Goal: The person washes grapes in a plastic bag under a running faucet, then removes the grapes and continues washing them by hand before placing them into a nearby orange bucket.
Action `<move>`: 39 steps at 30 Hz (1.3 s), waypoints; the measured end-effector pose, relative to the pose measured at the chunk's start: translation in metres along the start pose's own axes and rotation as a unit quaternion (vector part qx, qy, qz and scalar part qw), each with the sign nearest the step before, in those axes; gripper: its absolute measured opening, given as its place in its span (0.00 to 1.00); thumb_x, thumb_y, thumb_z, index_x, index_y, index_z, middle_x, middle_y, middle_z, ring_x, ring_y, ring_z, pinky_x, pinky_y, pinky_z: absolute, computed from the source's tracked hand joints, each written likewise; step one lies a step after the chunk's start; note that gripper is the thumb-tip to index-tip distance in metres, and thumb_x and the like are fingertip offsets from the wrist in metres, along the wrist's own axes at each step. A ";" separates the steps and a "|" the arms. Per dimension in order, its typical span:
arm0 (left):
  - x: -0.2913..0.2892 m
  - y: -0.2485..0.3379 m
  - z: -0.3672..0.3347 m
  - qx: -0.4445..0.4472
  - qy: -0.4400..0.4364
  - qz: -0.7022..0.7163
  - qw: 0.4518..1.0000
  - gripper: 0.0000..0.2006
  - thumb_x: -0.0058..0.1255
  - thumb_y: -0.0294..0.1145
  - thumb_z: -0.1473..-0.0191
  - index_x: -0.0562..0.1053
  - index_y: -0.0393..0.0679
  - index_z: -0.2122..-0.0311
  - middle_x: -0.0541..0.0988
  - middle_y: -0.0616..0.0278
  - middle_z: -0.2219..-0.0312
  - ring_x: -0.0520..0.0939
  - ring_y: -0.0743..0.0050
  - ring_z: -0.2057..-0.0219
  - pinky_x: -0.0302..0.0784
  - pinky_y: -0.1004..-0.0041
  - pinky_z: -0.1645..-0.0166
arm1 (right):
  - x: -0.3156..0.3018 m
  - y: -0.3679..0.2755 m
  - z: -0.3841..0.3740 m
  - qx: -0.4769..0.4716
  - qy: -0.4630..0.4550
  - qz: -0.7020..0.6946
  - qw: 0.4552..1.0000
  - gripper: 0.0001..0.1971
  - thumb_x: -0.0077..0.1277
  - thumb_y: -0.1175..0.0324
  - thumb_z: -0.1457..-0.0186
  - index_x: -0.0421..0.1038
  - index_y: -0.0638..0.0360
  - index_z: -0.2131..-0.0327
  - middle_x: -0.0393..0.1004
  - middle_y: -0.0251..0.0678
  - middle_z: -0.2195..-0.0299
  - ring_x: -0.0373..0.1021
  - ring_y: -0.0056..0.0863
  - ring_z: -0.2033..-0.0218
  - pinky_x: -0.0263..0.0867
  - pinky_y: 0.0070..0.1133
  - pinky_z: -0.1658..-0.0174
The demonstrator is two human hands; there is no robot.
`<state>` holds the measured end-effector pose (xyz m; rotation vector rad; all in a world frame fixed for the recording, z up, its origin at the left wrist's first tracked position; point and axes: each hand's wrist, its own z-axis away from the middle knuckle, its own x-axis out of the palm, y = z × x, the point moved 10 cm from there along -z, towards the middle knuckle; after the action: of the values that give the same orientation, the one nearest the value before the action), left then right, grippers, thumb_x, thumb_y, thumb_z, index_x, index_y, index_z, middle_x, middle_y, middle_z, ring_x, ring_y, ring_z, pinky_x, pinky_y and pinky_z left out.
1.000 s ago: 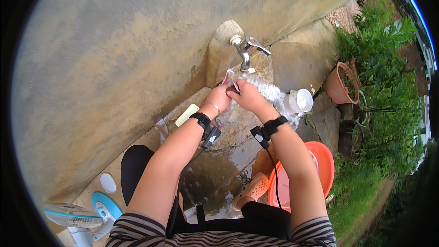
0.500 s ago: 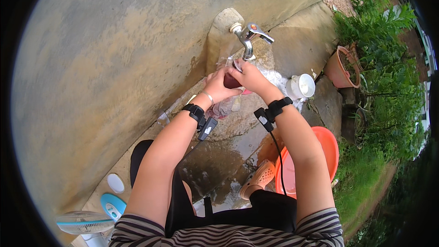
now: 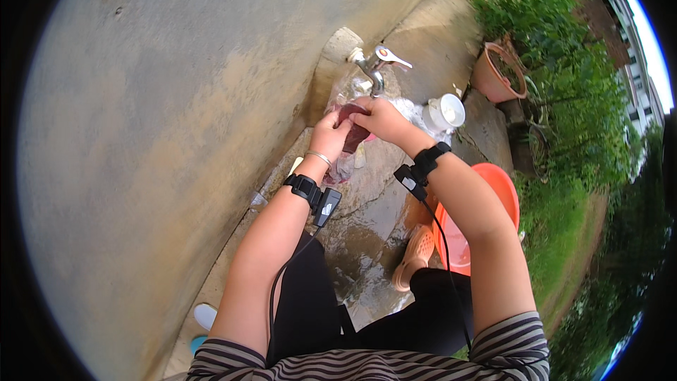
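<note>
Under the metal tap [image 3: 376, 70], both of my hands hold a dark red, flat piece that looks like raw meat [image 3: 355, 142]. My left hand [image 3: 327, 138] pinches its left side, thumb on top. My right hand [image 3: 381, 121] grips its upper right edge, close below the spout. The underside of the piece is hidden. Beneath my hands lies a crumpled clear plastic bag [image 3: 341, 171] with reddish and pale bits, on wet stone. Whitish foam or water spreads to the right, beside a white plastic tub [image 3: 444, 113].
An orange basin [image 3: 499, 182] stands by my right forearm, near my orange clog [image 3: 416, 252]. A concrete wall [image 3: 176, 99] rises along the left. A terracotta plant pot [image 3: 497, 79] and green plants [image 3: 578, 92] are at the right. A black cable [image 3: 451, 268] hangs from my right wrist.
The dark red piece is turned and spread flatter between my hands, so more of it shows. My left hand has shifted to its left edge. The whole view has tilted, and the fan has left it.
</note>
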<state>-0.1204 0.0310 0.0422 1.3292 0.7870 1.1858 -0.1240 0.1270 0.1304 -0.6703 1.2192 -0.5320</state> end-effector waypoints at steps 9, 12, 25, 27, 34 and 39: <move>-0.002 -0.017 0.003 -0.018 0.020 0.000 1.000 0.11 0.45 0.30 0.44 0.73 0.36 0.59 0.78 0.63 0.69 0.76 0.81 0.70 0.72 0.78 0.63 | 0.022 0.028 -0.011 -0.009 -0.135 -0.118 0.984 0.16 0.54 0.61 0.52 0.73 0.58 0.61 0.76 0.34 0.70 0.70 0.23 0.69 0.67 0.23 0.61; -0.015 -0.026 0.009 -0.009 0.042 -0.027 0.999 0.11 0.44 0.29 0.44 0.73 0.36 0.58 0.79 0.62 0.68 0.76 0.79 0.67 0.72 0.76 0.60 | 0.043 0.048 -0.006 0.027 -0.238 -0.166 0.957 0.20 0.56 0.61 0.53 0.70 0.59 0.57 0.74 0.32 0.64 0.67 0.20 0.62 0.64 0.20 0.57; -0.010 -0.018 0.012 -0.012 0.025 -0.113 0.993 0.10 0.44 0.27 0.43 0.72 0.34 0.58 0.78 0.65 0.66 0.76 0.82 0.67 0.72 0.79 0.60 | 0.106 0.273 -0.058 0.216 0.036 -0.166 0.962 0.30 0.57 0.65 0.57 0.62 0.68 0.50 0.70 0.46 0.56 0.70 0.36 0.57 0.65 0.26 0.54; -0.009 -0.021 0.011 -0.025 0.025 -0.109 0.993 0.10 0.44 0.26 0.43 0.72 0.34 0.58 0.78 0.65 0.66 0.76 0.82 0.66 0.72 0.78 0.59 | 0.107 0.275 -0.059 0.234 0.077 -0.167 0.955 0.24 0.56 0.65 0.57 0.66 0.66 0.56 0.73 0.48 0.61 0.71 0.40 0.61 0.66 0.28 0.58; -0.013 -0.023 0.008 -0.036 0.019 -0.103 0.994 0.10 0.43 0.25 0.43 0.72 0.33 0.58 0.77 0.62 0.61 0.76 0.80 0.62 0.70 0.77 0.54 | 0.081 0.216 -0.059 0.093 0.145 -0.023 0.985 0.07 0.52 0.68 0.55 0.68 0.59 0.73 0.71 0.51 0.69 0.69 0.50 0.66 0.65 0.36 0.64; -0.030 -0.003 0.011 0.053 0.024 -0.235 0.970 0.10 0.43 0.22 0.47 0.73 0.34 0.60 0.69 0.57 0.50 0.75 0.73 0.57 0.70 0.75 0.53 | 0.066 0.130 -0.028 -0.066 0.036 -0.295 0.953 0.03 0.40 0.76 0.43 0.58 0.55 0.68 0.56 0.19 0.78 0.52 0.09 0.77 0.51 0.12 0.76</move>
<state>-0.1171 -0.0002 0.0349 1.1160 1.1395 0.8082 -0.1310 0.1668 -0.0129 -1.1496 1.1207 -0.9826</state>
